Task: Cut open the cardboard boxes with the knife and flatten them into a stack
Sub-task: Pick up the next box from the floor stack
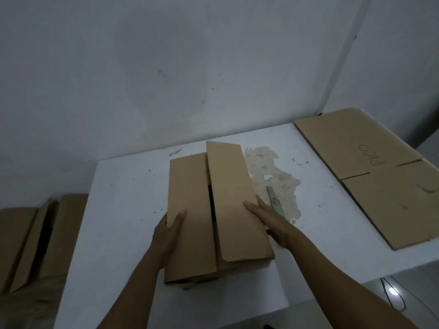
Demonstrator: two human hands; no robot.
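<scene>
Behind the table (123, 210), a pale, scuffed wall (166, 67) fills the upper half of the view. The white table top is speckled with small marks and runs from the lower left to the far right corner. On its far right part lies a sheet of flattened cardboard (356, 162), spread flat with its slits showing and some handwritten letters on it, one edge reaching the table's rim. Off the table at the left, lower down, sit more brown boxes (35, 233), dim and blurred, with a dark gap between their flaps. At the middle of the table stands the cardboard box (190, 198), long side pointing away from the person, its top flaps unsealed: the right flap lies tilted, higher than the left one, and a dark slot shows between them. The left grip (168, 231), a bare hand, holds the box at its near left edge, thumb laid on top of the left flap and the fingers hidden round the side. The right grip (268, 222) clasps the right edge, thumb on the raised flap and fingers curled down the box's side. A yellowish stain (280, 176) spreads over the table just right of the box. On that stain lies the knife (275, 200), a slim cutter with a greenish handle, free of both hands and just beside the right wrist. Below the table's right end a thin dark cable (401, 302) loops over the floor.
</scene>
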